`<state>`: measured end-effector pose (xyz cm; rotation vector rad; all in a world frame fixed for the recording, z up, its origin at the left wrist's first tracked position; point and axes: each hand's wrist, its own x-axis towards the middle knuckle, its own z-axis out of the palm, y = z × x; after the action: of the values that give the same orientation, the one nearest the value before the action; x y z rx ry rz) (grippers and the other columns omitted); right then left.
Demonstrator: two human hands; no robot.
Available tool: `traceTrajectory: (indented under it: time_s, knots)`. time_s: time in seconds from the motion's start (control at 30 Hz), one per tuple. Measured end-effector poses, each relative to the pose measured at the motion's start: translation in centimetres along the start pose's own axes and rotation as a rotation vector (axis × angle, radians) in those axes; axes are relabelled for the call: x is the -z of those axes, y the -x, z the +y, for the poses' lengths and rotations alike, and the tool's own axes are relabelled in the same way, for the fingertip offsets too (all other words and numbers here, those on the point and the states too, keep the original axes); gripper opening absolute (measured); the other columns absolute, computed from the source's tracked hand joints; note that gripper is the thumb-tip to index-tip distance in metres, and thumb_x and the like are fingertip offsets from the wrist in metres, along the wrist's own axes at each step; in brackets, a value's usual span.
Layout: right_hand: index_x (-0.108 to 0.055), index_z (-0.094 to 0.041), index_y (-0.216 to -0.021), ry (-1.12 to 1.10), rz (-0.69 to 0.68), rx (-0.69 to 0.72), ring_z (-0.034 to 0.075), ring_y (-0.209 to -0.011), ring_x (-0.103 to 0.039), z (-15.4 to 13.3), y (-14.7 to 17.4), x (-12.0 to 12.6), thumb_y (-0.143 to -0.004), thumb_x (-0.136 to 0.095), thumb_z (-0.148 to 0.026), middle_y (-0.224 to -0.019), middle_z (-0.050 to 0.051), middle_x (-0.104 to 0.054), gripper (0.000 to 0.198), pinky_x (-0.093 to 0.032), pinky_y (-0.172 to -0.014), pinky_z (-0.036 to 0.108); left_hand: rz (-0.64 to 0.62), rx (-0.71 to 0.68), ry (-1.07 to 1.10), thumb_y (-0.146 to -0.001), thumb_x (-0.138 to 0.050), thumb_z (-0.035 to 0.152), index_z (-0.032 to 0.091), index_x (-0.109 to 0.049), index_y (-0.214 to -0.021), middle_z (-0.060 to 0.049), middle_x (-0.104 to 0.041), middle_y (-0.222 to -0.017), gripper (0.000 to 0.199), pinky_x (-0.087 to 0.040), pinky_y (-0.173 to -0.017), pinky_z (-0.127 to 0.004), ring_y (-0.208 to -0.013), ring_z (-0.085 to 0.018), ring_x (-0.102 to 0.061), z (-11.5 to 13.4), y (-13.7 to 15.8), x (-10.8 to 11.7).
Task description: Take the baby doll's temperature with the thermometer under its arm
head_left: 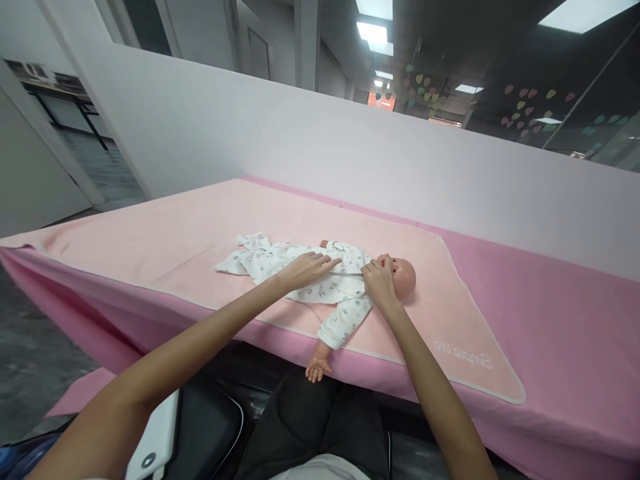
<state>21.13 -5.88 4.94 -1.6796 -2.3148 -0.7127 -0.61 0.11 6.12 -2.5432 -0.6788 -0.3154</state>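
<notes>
A baby doll (pixel 405 277) lies on its back on a peach mat (pixel 165 230), head to the right. It wears white printed baby clothes (pixel 320 291), and its near arm hangs over the table edge, hand palm up. My left hand (pixel 311 268) rests on the front of the clothes with fingers stretched out. At the doll's neck, my right hand (pixel 379 280) has its fingers closed on the collar edge of the clothes. A thin white edge runs across the chest between both hands. My right hand partly covers the doll's face.
A pink cloth (pixel 565 300) covers the table under the mat and hangs over the front. Behind stands a white partition (pixel 320 147) with glass above. My legs (pixel 305 427) are below the table edge, beside a black seat (pixel 205 420) and a white object (pixel 155 437).
</notes>
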Motion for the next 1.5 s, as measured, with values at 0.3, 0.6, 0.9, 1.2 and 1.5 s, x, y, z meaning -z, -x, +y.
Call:
traceTrajectory:
  time_s: [0.3, 0.6, 0.9, 1.2, 1.5]
  knots:
    - [-0.057, -0.018, -0.093, 0.001, 0.148, 0.124, 0.02, -0.095, -0.048, -1.5, 3.5, 0.8, -0.075, -0.041, 0.001, -0.092, 0.006, -0.059, 0.03, -0.015, -0.103, 0.046, -0.019, 0.088, -0.023, -0.074, -0.036, -0.005, 0.013, -0.055, -0.096, -0.009, -0.06, -0.084, 0.034, -0.039, -0.067, -0.029, -0.075, -0.017, -0.055, -0.7, 5.6, 2.8]
    - [-0.06, -0.016, -0.074, -0.175, 0.177, 0.064, 0.015, -0.073, -0.051, -2.2, 4.3, -0.4, -0.081, -0.042, -0.01, -0.072, 0.003, -0.063, 0.02, -0.03, -0.085, 0.03, 0.062, 0.184, 0.094, -0.083, -0.044, 0.014, 0.016, -0.053, -0.107, -0.01, -0.06, -0.096, 0.026, -0.042, -0.074, -0.031, -0.087, -0.019, -0.056, 2.9, 4.4, -0.4]
    - [-0.062, -0.016, -0.069, -0.25, 0.216, -0.278, 0.017, -0.08, -0.056, -1.3, 3.7, 0.6, -0.082, -0.039, -0.017, -0.077, 0.005, -0.067, 0.027, -0.028, -0.082, 0.032, 0.219, 0.152, 0.229, -0.087, -0.038, 0.017, 0.018, -0.058, -0.09, -0.008, -0.059, -0.099, 0.02, -0.038, -0.082, -0.032, -0.093, -0.018, -0.051, 3.1, 3.4, -0.3]
    - [-0.064, -0.015, -0.082, -0.181, 0.19, -0.38, 0.023, -0.095, -0.05, -0.7, 2.1, 1.0, -0.083, -0.038, -0.017, -0.094, 0.01, -0.064, 0.027, -0.028, -0.085, 0.037, 0.104, 0.33, 0.233, -0.092, -0.031, 0.033, 0.016, -0.051, -0.095, -0.003, -0.058, -0.064, 0.027, -0.039, -0.063, -0.027, -0.065, -0.017, -0.056, 1.4, 2.7, 1.5]
    - [-0.064, -0.014, -0.086, -0.085, 0.185, -0.387, 0.03, -0.117, -0.036, -0.2, -1.8, 0.7, -0.076, -0.048, -0.015, -0.124, 0.016, -0.049, 0.018, -0.015, -0.099, 0.05, -0.023, 0.486, 0.164, -0.084, -0.049, 0.027, 0.022, -0.051, -0.104, -0.005, -0.062, -0.097, 0.021, -0.041, -0.065, -0.025, -0.092, -0.02, -0.057, -3.1, -1.5, -1.0]
